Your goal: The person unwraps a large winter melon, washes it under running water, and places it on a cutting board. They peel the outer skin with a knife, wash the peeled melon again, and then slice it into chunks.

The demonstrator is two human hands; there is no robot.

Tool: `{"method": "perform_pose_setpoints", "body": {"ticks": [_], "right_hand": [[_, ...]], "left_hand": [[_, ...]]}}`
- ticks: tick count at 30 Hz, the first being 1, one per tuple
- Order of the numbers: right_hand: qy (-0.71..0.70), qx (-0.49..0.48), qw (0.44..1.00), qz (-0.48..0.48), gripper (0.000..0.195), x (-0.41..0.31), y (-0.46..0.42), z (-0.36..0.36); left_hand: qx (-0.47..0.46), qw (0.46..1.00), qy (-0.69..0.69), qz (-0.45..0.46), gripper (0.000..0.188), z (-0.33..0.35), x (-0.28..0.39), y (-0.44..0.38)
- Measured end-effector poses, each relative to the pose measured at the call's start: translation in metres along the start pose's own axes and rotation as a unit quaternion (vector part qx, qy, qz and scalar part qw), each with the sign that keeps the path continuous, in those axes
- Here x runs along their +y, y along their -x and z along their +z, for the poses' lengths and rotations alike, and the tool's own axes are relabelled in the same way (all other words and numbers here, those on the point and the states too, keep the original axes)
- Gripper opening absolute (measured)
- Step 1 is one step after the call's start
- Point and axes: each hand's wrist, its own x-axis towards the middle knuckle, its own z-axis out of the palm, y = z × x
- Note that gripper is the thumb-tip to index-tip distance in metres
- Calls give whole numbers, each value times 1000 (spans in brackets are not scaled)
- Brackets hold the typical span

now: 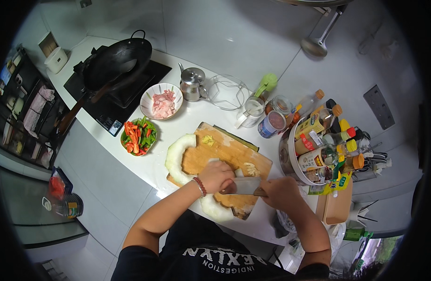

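Note:
My right hand [280,192] grips the handle of a cleaver [241,185], whose wide blade lies low over a wooden cutting board [233,147]. Against the blade's left end, my left hand [217,177] curls over a pale piece of melon [213,160], mostly hidden under the fingers. A small white melon piece [239,172] lies just past the blade. One curved slice of winter melon [175,158] rests on the board's left side; another melon slice [217,209] lies at the near edge. Sliced ginger [208,140] and garlic pieces [251,169] sit apart on the board.
Left of the board stand a bowl of cut peppers [139,137] and a bowl of raw meat [163,105]. A wok [113,66] is on the cooktop [156,72]. Behind are a metal pot [192,84] and wire rack [227,92]. Seasoning bottles crowd a round holder [289,154] at right.

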Motion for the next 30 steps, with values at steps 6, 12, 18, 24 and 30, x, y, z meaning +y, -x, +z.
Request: {"method": "perform_pose_setpoints", "body": {"ticks": [6,12,18,24,30], "right_hand": [[-95,-84,990,58,24,12,12,-11],[-157,-167,971,72,31,17,24,20],[-174,-155,971,49,31,21,17,45],[-203,-110,969,86,33,29,9,59],[-244,-109,958,104,32,18,21,43]], "left_hand": [[85,981,-77,-154,10,-26,-11,51],[128,964,-156,-175,19,-21,14,78],[94,955,-189,-209,24,-21,16,67],[68,977,-85,-185,27,-15,-9,63],[106,986,-33,-120,20,-29,-4,35]]}}
